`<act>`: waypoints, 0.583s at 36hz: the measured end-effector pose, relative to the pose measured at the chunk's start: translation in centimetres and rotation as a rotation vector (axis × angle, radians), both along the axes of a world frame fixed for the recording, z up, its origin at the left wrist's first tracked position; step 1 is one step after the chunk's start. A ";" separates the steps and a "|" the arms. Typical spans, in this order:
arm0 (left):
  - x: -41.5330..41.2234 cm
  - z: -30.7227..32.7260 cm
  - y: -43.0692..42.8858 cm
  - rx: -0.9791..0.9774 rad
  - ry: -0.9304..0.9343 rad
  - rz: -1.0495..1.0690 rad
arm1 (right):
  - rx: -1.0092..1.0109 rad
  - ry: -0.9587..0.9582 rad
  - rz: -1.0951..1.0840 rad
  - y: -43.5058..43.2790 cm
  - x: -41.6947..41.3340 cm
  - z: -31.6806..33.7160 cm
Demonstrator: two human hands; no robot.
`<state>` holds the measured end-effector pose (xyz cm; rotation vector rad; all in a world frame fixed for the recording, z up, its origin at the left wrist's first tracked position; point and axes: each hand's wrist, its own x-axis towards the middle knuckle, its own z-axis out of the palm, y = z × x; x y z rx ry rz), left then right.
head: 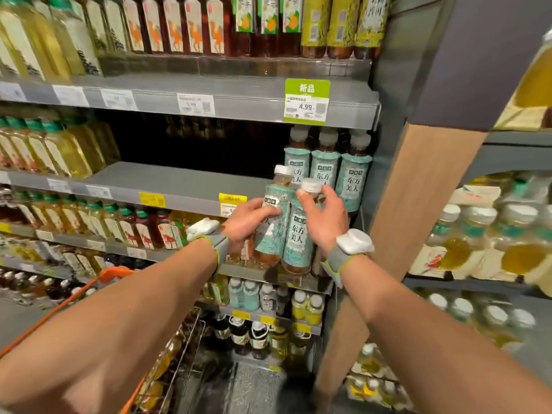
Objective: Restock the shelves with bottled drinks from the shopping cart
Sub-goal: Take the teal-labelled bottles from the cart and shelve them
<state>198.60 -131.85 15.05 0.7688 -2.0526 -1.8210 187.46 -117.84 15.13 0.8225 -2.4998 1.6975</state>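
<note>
Landmark for this entry: shelved trio [326,171], three teal-label tea bottles standing upright at the right end of the grey shelf [167,182].

Hands: left hand [251,218] grips the left bottle [274,234] round the middle of its label, thumb across the front. Right hand [321,216] pinches the right bottle [298,237] at the neck, fingers curled just under the cap. Neither hand is free.

Position: both carried bottles are in the air, just in front of the trio and slightly to its left. They are side by side, apparently touching, and not yet on the shelf. Both lean with their caps toward the trio.

Why held so (my judgement): a mid-body grip on one and a neck grip on the other keeps my knuckles from colliding while the bottles travel as a pair. The lean matches a feed under the shelf above. The bare stretch of shelf left of the trio is the likely slot, since same product goes beside same product.

Appearance: white caps, clear necks showing amber-brown tea, teal wrap with a pale pattern and dark characters, amber visible again below the wrap. They match the trio's labels.

Shopping cart [116,274]: orange handle, well below and left of the trio, with bottles visible in its wire basket.
</note>
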 end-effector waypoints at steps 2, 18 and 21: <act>-0.7 0.6 -0.1 -0.024 0.058 -0.008 | -0.012 0.014 -0.032 0.0 -0.6 0.4; -4.7 4.2 -3.2 -0.462 0.236 0.094 | -0.023 0.090 -0.196 -0.4 -2.3 1.9; -5.0 4.4 -3.3 -0.502 0.285 0.098 | -0.012 0.092 -0.212 -0.4 -2.4 1.9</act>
